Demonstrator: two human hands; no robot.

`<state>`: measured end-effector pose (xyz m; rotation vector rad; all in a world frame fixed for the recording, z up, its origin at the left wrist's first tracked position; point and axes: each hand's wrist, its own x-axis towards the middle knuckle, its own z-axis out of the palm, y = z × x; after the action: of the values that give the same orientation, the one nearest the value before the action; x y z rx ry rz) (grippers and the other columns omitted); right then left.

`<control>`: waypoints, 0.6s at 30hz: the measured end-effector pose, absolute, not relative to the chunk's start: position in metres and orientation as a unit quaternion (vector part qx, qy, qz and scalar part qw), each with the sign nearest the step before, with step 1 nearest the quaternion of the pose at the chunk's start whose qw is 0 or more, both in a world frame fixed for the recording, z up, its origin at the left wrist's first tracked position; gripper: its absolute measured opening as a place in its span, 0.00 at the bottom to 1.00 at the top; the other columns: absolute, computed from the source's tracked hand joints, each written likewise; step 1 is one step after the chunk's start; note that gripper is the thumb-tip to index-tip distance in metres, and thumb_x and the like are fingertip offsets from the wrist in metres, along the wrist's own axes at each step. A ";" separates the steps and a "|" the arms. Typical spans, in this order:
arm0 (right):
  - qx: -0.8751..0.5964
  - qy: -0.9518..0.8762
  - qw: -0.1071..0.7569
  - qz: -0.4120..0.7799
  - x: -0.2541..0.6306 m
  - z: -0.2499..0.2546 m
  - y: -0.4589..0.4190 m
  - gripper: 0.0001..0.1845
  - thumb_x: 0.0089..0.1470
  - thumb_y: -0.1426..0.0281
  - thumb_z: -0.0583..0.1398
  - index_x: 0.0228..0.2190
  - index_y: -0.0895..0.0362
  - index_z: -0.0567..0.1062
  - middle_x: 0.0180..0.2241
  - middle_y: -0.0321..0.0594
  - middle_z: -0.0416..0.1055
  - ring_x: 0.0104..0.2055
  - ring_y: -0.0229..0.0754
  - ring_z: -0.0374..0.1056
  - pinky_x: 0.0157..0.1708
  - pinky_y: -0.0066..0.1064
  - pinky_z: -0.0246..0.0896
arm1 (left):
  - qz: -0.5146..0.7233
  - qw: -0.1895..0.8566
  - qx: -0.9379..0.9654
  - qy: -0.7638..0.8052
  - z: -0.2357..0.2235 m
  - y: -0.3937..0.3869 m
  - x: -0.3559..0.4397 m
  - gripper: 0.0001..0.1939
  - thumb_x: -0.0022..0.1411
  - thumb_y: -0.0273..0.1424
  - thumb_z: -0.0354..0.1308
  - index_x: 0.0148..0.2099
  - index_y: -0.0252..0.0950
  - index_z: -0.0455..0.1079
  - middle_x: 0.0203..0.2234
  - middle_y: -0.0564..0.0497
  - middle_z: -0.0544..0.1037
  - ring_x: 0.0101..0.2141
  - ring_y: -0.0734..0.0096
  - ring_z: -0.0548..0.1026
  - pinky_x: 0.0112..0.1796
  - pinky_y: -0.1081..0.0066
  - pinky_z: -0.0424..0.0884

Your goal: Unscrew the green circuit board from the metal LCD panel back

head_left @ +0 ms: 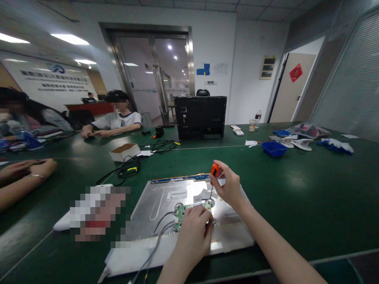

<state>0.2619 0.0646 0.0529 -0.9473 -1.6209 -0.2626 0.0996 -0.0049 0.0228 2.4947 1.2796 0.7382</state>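
A silver metal LCD panel lies back side up on the green table, with a blue circuit strip along its far edge. My right hand grips an orange-handled screwdriver, tilted slightly from upright. Its tip meets a round mount near the upper right corner of a small green circuit board. Over that board my left hand is closed, curled fingers pressing on its right part and hiding much of it. Grey cables run from the board's left side toward me.
A black monitor housing stands at the back. Left are a small open box, coiled black cables and a white, partly blurred object. A blue tray and gloves lie right. Another person's hands rest at left.
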 end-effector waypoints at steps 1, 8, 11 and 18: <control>-0.406 -0.694 0.584 -0.112 0.262 0.053 0.064 0.18 0.62 0.63 0.57 0.51 0.56 0.68 0.36 0.43 0.77 0.29 0.40 0.72 0.30 0.31 0.71 | 0.253 0.109 0.854 0.441 0.022 -0.005 0.100 0.08 0.58 0.18 0.53 0.32 0.36 0.69 0.34 0.48 0.75 0.39 0.59 0.71 0.43 0.59 0.64; -0.410 -0.679 0.601 -0.096 0.263 0.050 0.054 0.18 0.62 0.64 0.58 0.52 0.56 0.68 0.36 0.42 0.77 0.27 0.37 0.70 0.27 0.29 0.70 | 0.262 0.084 0.852 0.445 0.016 -0.005 0.104 0.08 0.58 0.19 0.52 0.33 0.37 0.68 0.34 0.49 0.75 0.40 0.59 0.71 0.45 0.57 0.64; -0.415 -0.671 0.607 -0.093 0.264 0.049 0.050 0.18 0.62 0.64 0.58 0.52 0.56 0.68 0.34 0.40 0.76 0.24 0.36 0.69 0.25 0.28 0.69 | 0.270 0.095 0.852 0.438 0.018 -0.007 0.103 0.08 0.57 0.20 0.53 0.35 0.37 0.68 0.35 0.49 0.75 0.41 0.58 0.71 0.47 0.56 0.64; -0.416 -0.655 0.625 -0.080 0.267 0.051 0.046 0.18 0.62 0.63 0.58 0.52 0.56 0.67 0.30 0.37 0.75 0.23 0.36 0.70 0.23 0.27 0.70 | 0.315 0.055 0.839 0.439 0.011 -0.029 0.100 0.11 0.58 0.22 0.52 0.42 0.39 0.70 0.39 0.47 0.76 0.42 0.57 0.73 0.46 0.55 0.68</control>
<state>0.2666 0.0457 0.0512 -0.9556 -1.5042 -0.1845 0.1005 -0.0285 0.0110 2.5488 1.3340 0.9563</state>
